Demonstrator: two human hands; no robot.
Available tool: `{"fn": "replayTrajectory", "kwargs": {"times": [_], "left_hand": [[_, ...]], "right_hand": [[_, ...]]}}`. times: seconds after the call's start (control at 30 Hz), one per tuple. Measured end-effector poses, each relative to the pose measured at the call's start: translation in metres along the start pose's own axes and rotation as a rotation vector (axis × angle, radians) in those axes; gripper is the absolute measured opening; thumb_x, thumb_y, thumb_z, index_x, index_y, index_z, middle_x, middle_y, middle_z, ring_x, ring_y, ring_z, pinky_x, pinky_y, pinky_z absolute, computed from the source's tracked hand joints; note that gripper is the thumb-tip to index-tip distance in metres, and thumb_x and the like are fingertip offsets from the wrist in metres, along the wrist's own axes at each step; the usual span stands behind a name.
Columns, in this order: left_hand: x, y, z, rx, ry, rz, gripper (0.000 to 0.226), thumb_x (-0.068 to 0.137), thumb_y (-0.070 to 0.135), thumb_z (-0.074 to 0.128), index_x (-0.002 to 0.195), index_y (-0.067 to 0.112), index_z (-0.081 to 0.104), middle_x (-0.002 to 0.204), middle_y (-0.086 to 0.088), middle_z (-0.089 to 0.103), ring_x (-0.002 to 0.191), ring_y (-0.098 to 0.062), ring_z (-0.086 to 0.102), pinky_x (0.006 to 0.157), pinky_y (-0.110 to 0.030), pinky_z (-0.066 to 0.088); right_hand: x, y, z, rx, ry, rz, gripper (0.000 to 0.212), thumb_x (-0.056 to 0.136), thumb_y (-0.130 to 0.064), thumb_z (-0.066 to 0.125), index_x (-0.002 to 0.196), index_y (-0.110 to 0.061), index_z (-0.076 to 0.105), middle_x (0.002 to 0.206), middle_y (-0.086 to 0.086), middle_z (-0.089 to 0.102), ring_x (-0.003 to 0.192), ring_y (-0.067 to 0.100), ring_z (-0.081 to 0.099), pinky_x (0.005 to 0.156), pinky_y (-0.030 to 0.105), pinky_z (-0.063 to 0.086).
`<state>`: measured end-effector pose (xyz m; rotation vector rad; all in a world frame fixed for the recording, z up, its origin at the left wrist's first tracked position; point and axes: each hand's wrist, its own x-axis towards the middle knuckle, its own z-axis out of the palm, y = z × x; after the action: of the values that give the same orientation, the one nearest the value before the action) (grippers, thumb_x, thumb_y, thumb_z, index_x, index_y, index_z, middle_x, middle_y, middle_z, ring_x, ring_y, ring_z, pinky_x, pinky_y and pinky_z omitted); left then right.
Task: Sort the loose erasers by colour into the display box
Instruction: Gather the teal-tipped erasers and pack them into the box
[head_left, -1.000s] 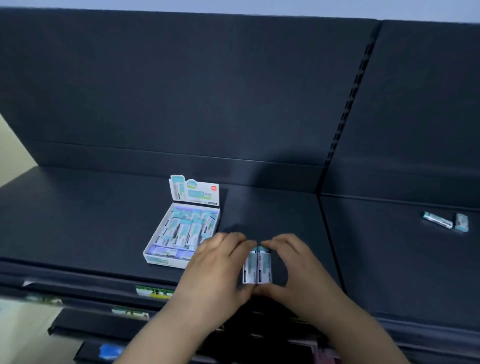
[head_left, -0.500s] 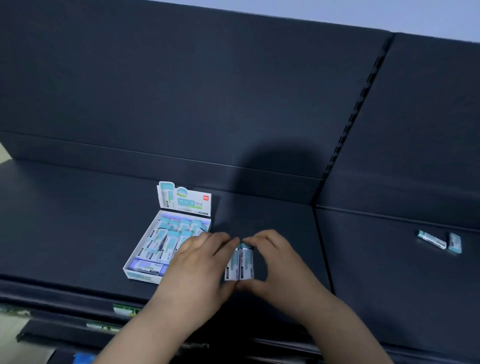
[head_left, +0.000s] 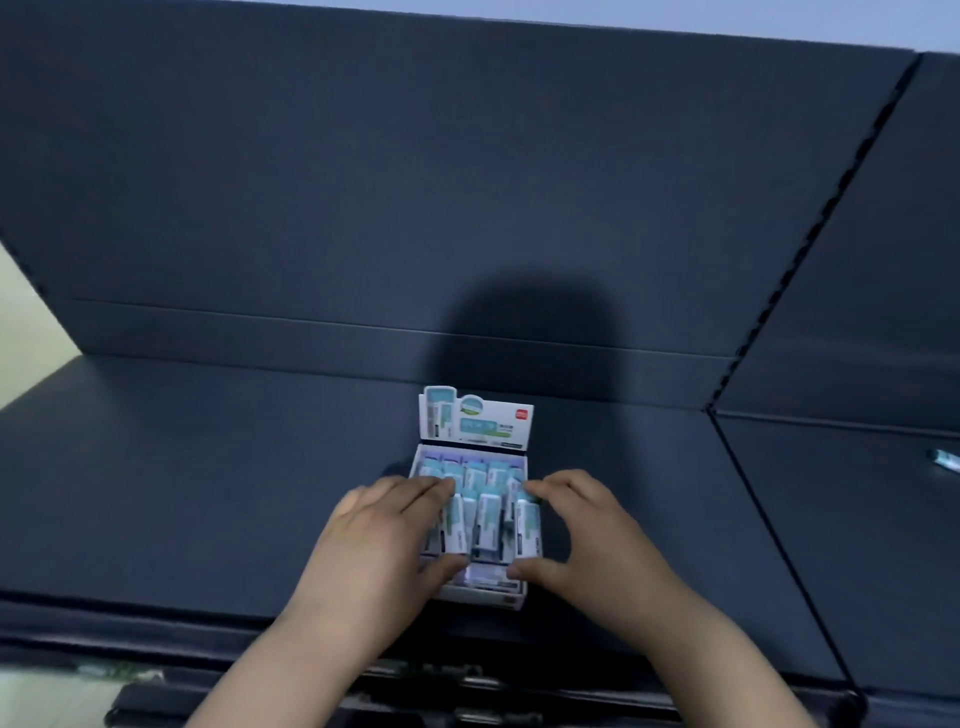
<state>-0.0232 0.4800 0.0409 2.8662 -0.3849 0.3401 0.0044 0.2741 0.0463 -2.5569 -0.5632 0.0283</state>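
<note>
Left hand (head_left: 384, 540), right hand (head_left: 587, 535): grip clamped on eraser row (head_left: 488, 525).
Display box (head_left: 475, 421) directly under grip; long axes point away from person.

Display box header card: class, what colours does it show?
The header card is white with teal print and a red logo; head view.

The dark shelf (head_left: 208, 467) bears the display box (head_left: 475, 597), a loose eraser (head_left: 943, 460) lying far right.

A dark shelf (head_left: 208, 493) runs beneath a dark back panel (head_left: 363, 182). A slotted upright strip (head_left: 813, 234) separates two bays. A pale wall (head_left: 26, 322) shows at left.
</note>
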Motion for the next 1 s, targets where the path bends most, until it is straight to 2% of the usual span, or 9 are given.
{"fn": "replayTrajectory", "kwargs": {"times": [0.1, 0.27, 0.4, 0.53, 0.67, 0.8, 0.87, 0.93, 1.0], "left_hand": [[-0.002, -0.025, -0.006, 0.015, -0.083, -0.01, 0.07, 0.049, 0.059, 0.081, 0.107, 0.022, 0.07, 0.1, 0.011, 0.07, 0.088, -0.013, 0.067, 0.072, -0.03, 0.053], [-0.003, -0.038, -0.005, -0.06, -0.203, 0.049, 0.067, 0.065, 0.066, 0.043, 0.118, 0.029, 0.063, 0.113, 0.017, 0.063, 0.103, -0.01, 0.061, 0.084, -0.031, 0.048], [-0.002, -0.041, -0.001, -0.145, -0.239, 0.108, 0.076, 0.07, 0.069, 0.039, 0.138, 0.036, 0.039, 0.135, 0.02, 0.04, 0.128, -0.006, 0.035, 0.103, -0.027, 0.027], [0.003, -0.044, 0.001, -0.16, -0.189, 0.142, 0.059, 0.088, 0.051, 0.051, 0.142, 0.037, 0.031, 0.138, 0.021, 0.033, 0.129, -0.002, 0.026, 0.106, -0.021, 0.022], [0.009, -0.043, 0.005, -0.182, -0.199, 0.123, 0.059, 0.087, 0.047, 0.057, 0.141, 0.032, 0.038, 0.137, 0.016, 0.038, 0.127, -0.007, 0.031, 0.104, -0.025, 0.026], [0.009, -0.041, 0.0, -0.174, -0.201, 0.148, 0.061, 0.087, 0.049, 0.055, 0.142, 0.033, 0.034, 0.138, 0.017, 0.036, 0.128, -0.008, 0.031, 0.104, -0.026, 0.025], [0.011, -0.04, -0.003, -0.168, -0.173, 0.159, 0.06, 0.085, 0.052, 0.057, 0.14, 0.032, 0.04, 0.132, 0.015, 0.043, 0.124, -0.01, 0.038, 0.1, -0.028, 0.03], [0.015, -0.036, -0.004, -0.109, -0.135, 0.194, 0.056, 0.08, 0.051, 0.062, 0.13, 0.026, 0.054, 0.118, 0.011, 0.055, 0.111, -0.015, 0.052, 0.089, -0.033, 0.041], [0.021, -0.027, -0.001, -0.077, -0.121, 0.232, 0.052, 0.077, 0.047, 0.068, 0.122, 0.023, 0.061, 0.11, 0.008, 0.06, 0.103, -0.017, 0.057, 0.081, -0.034, 0.046]], "right_hand": [[0.006, -0.013, 0.01, 0.004, -0.01, 0.035, 0.078, 0.072, -0.052, 0.07, 0.138, -0.028, 0.035, 0.131, -0.017, 0.035, 0.121, 0.002, 0.031, 0.102, 0.012, 0.024], [0.004, -0.02, 0.025, -0.023, -0.035, 0.119, 0.079, 0.07, -0.052, 0.071, 0.137, -0.033, 0.035, 0.13, -0.02, 0.034, 0.121, 0.0, 0.03, 0.104, 0.015, 0.025], [-0.002, -0.019, 0.023, 0.008, -0.008, 0.169, 0.075, 0.07, -0.048, 0.073, 0.135, -0.037, 0.038, 0.12, -0.025, 0.031, 0.115, -0.005, 0.027, 0.097, 0.012, 0.024], [-0.002, -0.018, 0.022, 0.008, 0.002, 0.177, 0.063, 0.077, -0.042, 0.069, 0.133, -0.034, 0.042, 0.115, -0.025, 0.03, 0.12, -0.001, 0.031, 0.096, 0.011, 0.023], [0.001, -0.019, 0.026, -0.001, 0.017, 0.17, 0.059, 0.079, -0.044, 0.066, 0.133, -0.033, 0.043, 0.119, -0.022, 0.037, 0.118, 0.001, 0.035, 0.097, 0.014, 0.027], [-0.002, -0.018, 0.027, -0.029, 0.063, 0.169, 0.062, 0.081, -0.047, 0.063, 0.137, -0.034, 0.038, 0.127, -0.017, 0.04, 0.121, 0.004, 0.036, 0.103, 0.02, 0.031], [-0.005, -0.017, 0.027, 0.008, 0.081, 0.181, 0.063, 0.079, -0.048, 0.065, 0.135, -0.033, 0.041, 0.123, -0.019, 0.04, 0.12, 0.002, 0.038, 0.103, 0.02, 0.032], [-0.007, -0.016, 0.028, 0.018, 0.102, 0.193, 0.062, 0.078, -0.048, 0.066, 0.134, -0.032, 0.043, 0.119, -0.021, 0.04, 0.119, 0.002, 0.04, 0.103, 0.021, 0.034], [-0.01, -0.015, 0.028, 0.018, 0.134, 0.204, 0.061, 0.078, -0.047, 0.066, 0.132, -0.031, 0.045, 0.116, -0.022, 0.04, 0.119, 0.002, 0.041, 0.103, 0.021, 0.034]]}}
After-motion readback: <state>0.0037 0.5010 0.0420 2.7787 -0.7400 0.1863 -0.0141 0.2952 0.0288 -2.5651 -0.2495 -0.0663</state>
